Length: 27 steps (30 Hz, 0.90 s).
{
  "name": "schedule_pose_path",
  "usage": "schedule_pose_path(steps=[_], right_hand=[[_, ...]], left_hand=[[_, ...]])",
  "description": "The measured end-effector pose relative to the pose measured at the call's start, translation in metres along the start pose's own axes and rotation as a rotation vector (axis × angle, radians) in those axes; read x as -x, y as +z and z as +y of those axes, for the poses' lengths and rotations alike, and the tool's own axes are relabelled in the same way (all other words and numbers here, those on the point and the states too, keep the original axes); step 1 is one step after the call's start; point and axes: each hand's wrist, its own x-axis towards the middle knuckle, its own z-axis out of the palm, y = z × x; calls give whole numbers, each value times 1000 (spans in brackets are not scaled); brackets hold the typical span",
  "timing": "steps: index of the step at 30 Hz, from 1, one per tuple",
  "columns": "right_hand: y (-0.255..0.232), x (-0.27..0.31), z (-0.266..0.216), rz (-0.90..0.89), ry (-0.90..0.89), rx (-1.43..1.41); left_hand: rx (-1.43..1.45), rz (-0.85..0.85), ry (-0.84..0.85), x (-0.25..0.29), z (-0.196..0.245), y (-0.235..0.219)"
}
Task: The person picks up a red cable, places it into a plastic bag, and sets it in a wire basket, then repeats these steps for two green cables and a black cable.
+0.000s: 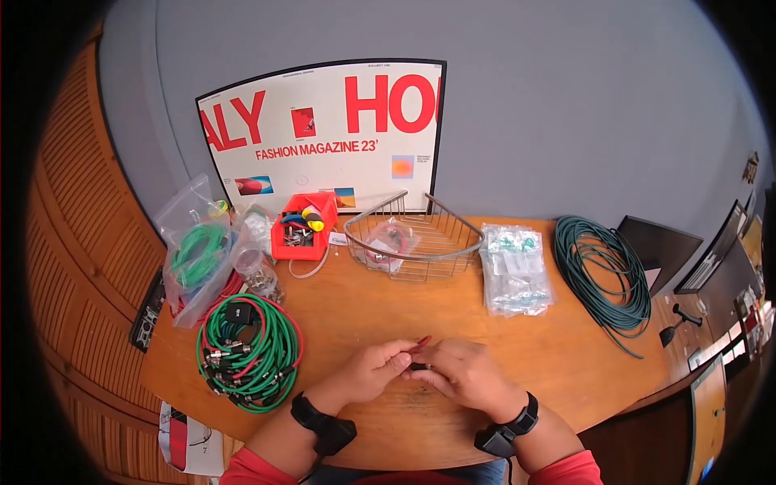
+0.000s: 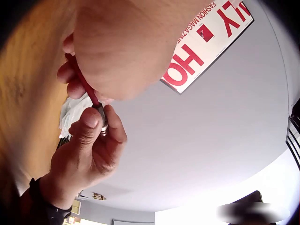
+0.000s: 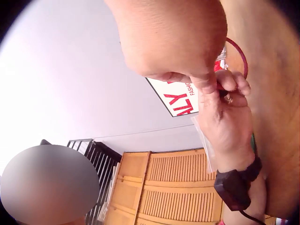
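Observation:
Over the front middle of the table, both hands meet at a short stretch of red cable [image 2: 85, 83]. My left hand [image 1: 372, 373] grips the cable, its fingers curled round it in the left wrist view. Between thumb and forefinger, my right hand [image 1: 469, 372] pinches the cable's connector [image 2: 102, 118], which has a dark sleeve and a silvery metal end. Part of the cable loops out beyond the hands in the right wrist view. From the head view the fingers hide most of the connector.
Left lies a coil of green and red cables [image 1: 279, 343] with metal connectors, near a bag of green cable [image 1: 198, 250]. Behind stand a red bin [image 1: 282, 247] and a wire basket [image 1: 436, 257]. Clear plastic bags [image 1: 517, 275] and a dark green cable coil [image 1: 578, 267] lie right.

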Motion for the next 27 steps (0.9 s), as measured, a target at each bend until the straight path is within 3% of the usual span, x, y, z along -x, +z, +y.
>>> schedule_pose_path(steps=[2, 5, 7, 8, 10, 11, 14, 16, 18, 20, 22, 23, 25, 27], right_hand=[[-4, -1, 5, 82, -14, -38], [-6, -1, 6, 73, 50, 5], [-8, -3, 3, 66, 59, -11], [-7, -3, 3, 70, 58, -37], [-3, -4, 1, 72, 49, -61], [1, -3, -1, 80, 124, -135], [10, 2, -1, 91, 249, -273], [14, 6, -1, 97, 296, -336], [16, 9, -2, 87, 588, -797], [18, 11, 0, 71, 622, -820], [22, 10, 2, 54, 650, -840], [24, 10, 1, 70, 681, -855], [26, 10, 1, 88, 711, -870], [27, 12, 1, 57, 592, -612]], left_hand=[[94, -45, -43, 0, 2, -1], [59, -107, -106, 3, 6, -5], [217, -179, -212, 2, 1, -7], [218, -176, -208, 2, 4, -8], [-5, -151, 19, 3, 16, -11], [-6, -146, 21, 4, 19, -10], [50, -64, -30, 5, 24, -4], [-101, 45, -98, 4, 24, 1], [-183, 92, -8, 2, 19, 4], [-260, 141, 81, 1, 11, 10], [-93, 399, 166, -1, 7, 17], [-94, 399, 168, -2, 9, 16], [-424, 374, 337, -4, 17, 10], [-429, 405, 314, -3, 12, 9]])
